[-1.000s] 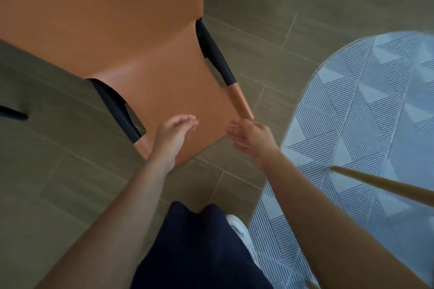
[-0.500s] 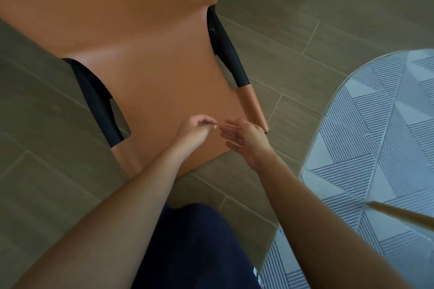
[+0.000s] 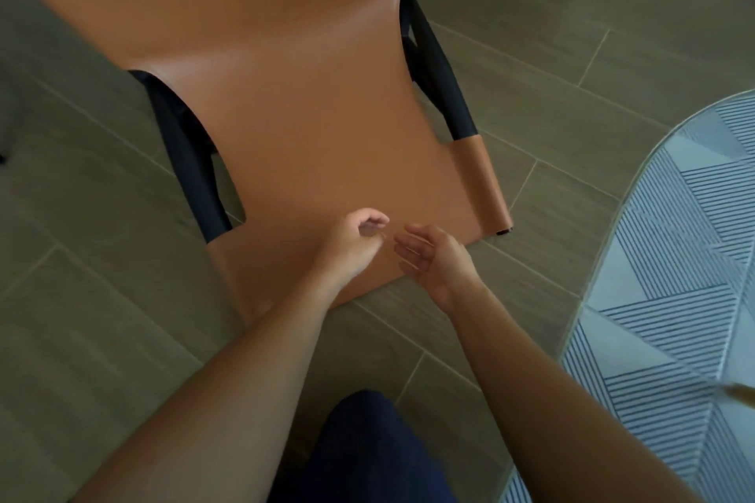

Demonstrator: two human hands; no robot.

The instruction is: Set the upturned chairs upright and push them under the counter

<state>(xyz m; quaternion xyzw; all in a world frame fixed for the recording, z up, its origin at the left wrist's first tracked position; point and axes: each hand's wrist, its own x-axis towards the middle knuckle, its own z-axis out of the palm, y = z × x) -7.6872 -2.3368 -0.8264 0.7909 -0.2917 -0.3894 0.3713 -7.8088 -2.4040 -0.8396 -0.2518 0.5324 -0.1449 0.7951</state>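
The orange chair [image 3: 294, 127] lies on the tiled floor [image 3: 81, 298] directly in front of the person, its smooth shell facing up. Its long axis runs from the upper left of the view down toward the person, and the narrower end points at their dark blue trouser leg [image 3: 367, 453]. Black frame bars [image 3: 192, 159] flank the shell on both sides. The left hand [image 3: 355, 241] hangs over that near end with fingers loosely curled, holding nothing. The right hand [image 3: 437, 257] is just beside it, fingers relaxed and spread; whether either touches the shell is unclear. A striped rug [image 3: 674, 257] lies to the right.
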